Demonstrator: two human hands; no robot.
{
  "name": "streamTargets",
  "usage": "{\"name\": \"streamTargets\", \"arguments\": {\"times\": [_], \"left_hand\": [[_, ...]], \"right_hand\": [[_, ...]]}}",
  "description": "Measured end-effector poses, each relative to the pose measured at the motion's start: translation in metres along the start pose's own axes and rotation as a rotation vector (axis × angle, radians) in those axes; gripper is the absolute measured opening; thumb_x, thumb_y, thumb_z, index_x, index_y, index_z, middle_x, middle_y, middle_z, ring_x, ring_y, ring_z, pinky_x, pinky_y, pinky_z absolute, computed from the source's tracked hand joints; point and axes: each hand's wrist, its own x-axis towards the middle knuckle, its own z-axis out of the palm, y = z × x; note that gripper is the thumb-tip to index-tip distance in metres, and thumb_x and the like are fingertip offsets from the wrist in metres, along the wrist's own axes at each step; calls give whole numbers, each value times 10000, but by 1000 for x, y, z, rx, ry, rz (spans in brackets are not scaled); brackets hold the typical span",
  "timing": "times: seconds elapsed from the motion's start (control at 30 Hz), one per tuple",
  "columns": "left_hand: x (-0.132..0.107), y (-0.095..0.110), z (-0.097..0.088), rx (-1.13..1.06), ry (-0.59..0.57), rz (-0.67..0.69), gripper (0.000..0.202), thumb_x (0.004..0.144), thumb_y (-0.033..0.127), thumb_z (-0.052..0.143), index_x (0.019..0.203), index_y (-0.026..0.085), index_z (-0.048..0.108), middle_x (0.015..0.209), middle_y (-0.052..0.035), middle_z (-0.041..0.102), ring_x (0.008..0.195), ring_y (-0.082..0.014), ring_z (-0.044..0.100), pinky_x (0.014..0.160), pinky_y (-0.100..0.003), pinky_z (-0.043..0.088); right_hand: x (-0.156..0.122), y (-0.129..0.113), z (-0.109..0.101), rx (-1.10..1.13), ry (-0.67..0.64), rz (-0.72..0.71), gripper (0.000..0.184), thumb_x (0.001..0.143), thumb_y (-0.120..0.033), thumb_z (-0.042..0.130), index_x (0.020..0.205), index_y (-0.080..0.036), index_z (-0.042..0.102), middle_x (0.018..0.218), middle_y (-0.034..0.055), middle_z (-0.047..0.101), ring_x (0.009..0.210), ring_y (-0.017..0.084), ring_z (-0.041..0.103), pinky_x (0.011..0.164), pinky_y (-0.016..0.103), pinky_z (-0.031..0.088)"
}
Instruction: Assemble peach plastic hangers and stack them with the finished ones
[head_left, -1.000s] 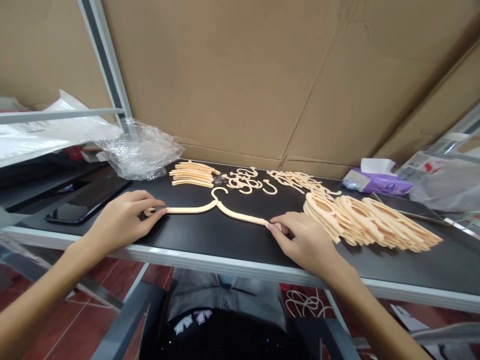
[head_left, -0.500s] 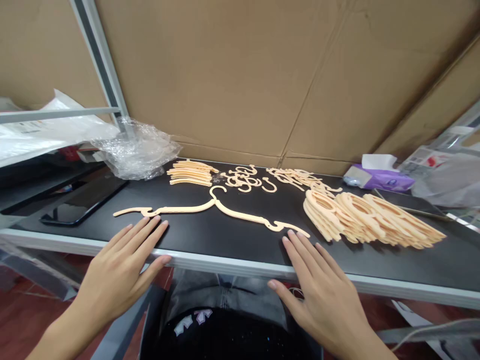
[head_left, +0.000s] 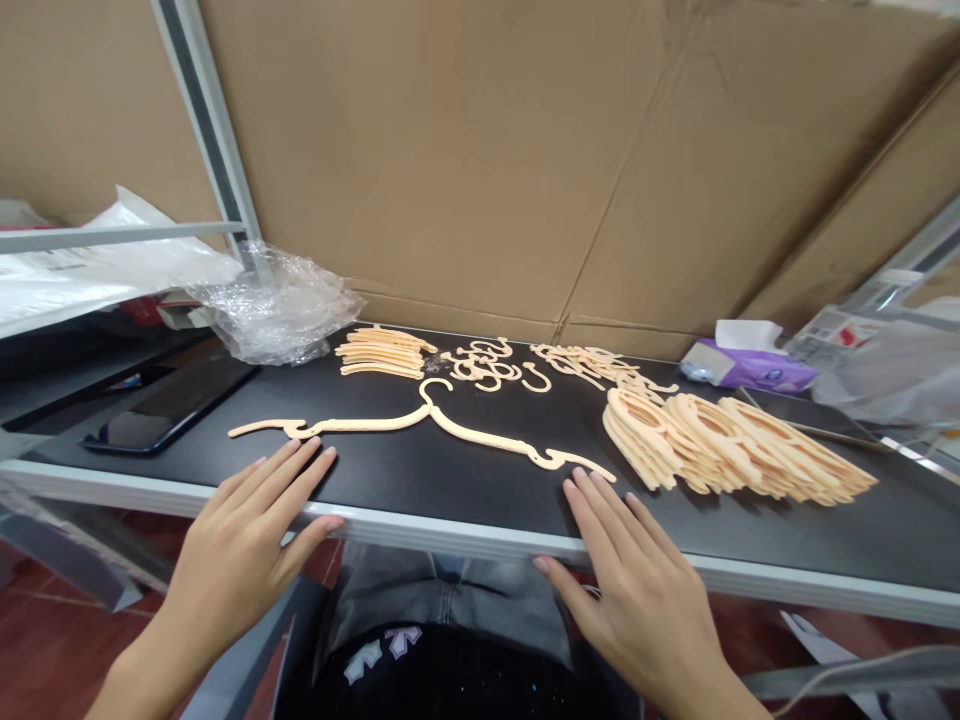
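Observation:
A cream plastic clothes hanger (head_left: 480,434) lies spread out on the black tabletop (head_left: 420,480), its hook pointing to the back. My left hand (head_left: 240,530) rests flat at the front edge, fingertips just below the hanger's left arm. Over on the other side, my right hand (head_left: 637,570) lies with fingers stretched, its tips by the hanger's right end. Neither hand holds anything. Behind the hanger are a stack of curved arm pieces (head_left: 382,352), loose hooks (head_left: 484,365) and a heap of small parts (head_left: 592,365). Larger hanger pieces (head_left: 720,440) lie overlapped in rows at the right.
A black phone (head_left: 169,400) lies at the left, near crumpled clear plastic wrap (head_left: 281,300). A purple tissue pack (head_left: 757,365) stands at the back right beside a flat dark device (head_left: 810,415). Cardboard (head_left: 465,150) walls off the back. A metal rail (head_left: 450,528) edges the table's front.
The view has shifted slightly. Both hands and the hanger keep their places on the table.

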Motion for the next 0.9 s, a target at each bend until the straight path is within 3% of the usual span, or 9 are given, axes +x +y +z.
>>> {"name": "streamTargets", "arguments": {"times": [0.23,0.4,0.53,0.67,0.9], "left_hand": [[1,1,-1,-4,-4,-4,596,998,525,428,1514,230,399,1499,-147,511,1340,-351,527,1064,-528,427],[0,0,-1,1,-9,-5,594,995,513,440,1505,212,410,1506,-152,501,1351,-351,514,1073,-525,411],[2,0,-4,5,-39,6,611,991,548,423,1503,214,417,1517,-143,490,1361,-352,500,1050,-513,419],[1,0,-7,23,-83,20,649,979,604,405,1513,235,409,1540,-136,461,1373,-354,481,1047,-511,411],[3,3,-11,-11,-97,-17,592,991,560,405,1479,231,468,1507,-133,499,1364,-346,480,1051,-508,416]], "right_hand": [[4,-1,-6,12,-36,16,608,981,-507,462,1363,-40,541,1369,212,617,1275,338,567,1042,494,438],[28,2,-11,24,-54,84,549,998,-523,421,1236,-78,636,1162,173,705,1045,311,650,859,447,505],[52,4,-9,58,-42,157,537,999,-531,419,1218,-104,662,1001,133,700,894,271,641,740,401,491],[63,-1,0,125,-34,184,505,979,-528,473,1170,-119,700,959,127,662,873,254,603,751,383,467],[58,-6,9,128,-102,210,479,984,-509,472,1162,-133,707,921,108,653,872,263,579,764,398,427]]}}
